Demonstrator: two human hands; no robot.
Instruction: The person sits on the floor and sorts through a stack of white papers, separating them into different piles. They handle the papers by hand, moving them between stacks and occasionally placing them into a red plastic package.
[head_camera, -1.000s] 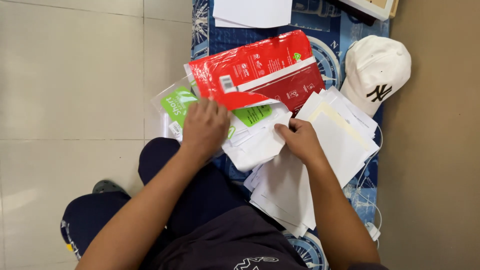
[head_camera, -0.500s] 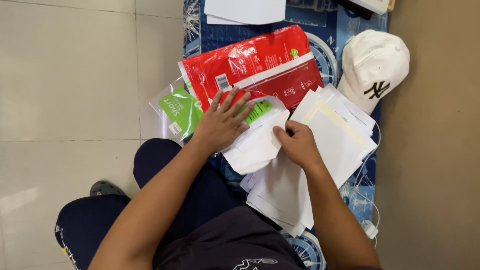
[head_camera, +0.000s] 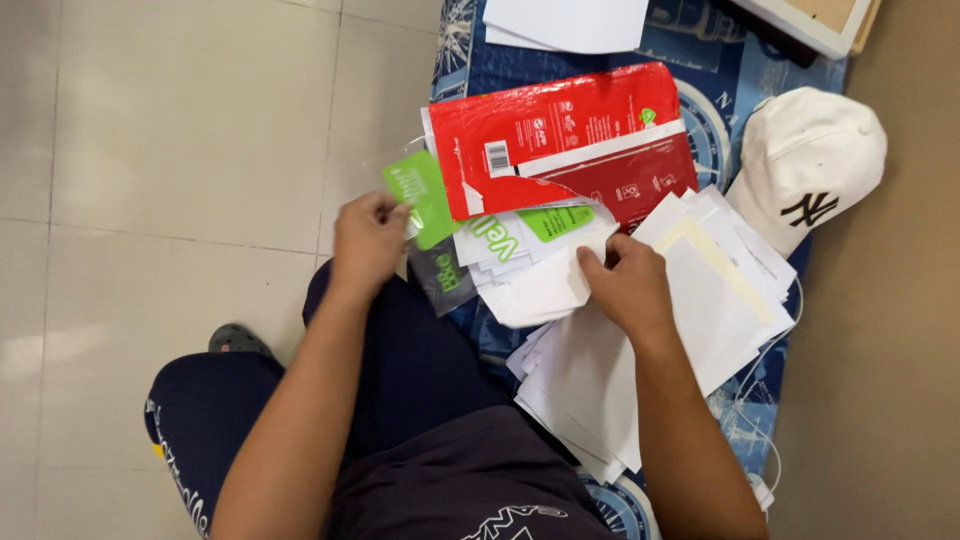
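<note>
Left hand grip pinching green-labelled clear packet, right hand grip unclear, fingertips hidden under white papers.

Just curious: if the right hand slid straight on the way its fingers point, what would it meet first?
Probably the crumpled white sheet that the right hand already touches, then the clear green-printed bag; depth is hard to judge.

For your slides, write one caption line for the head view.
Left hand pinches a green packet while right hand presses white papers below a red wrapper.
</note>
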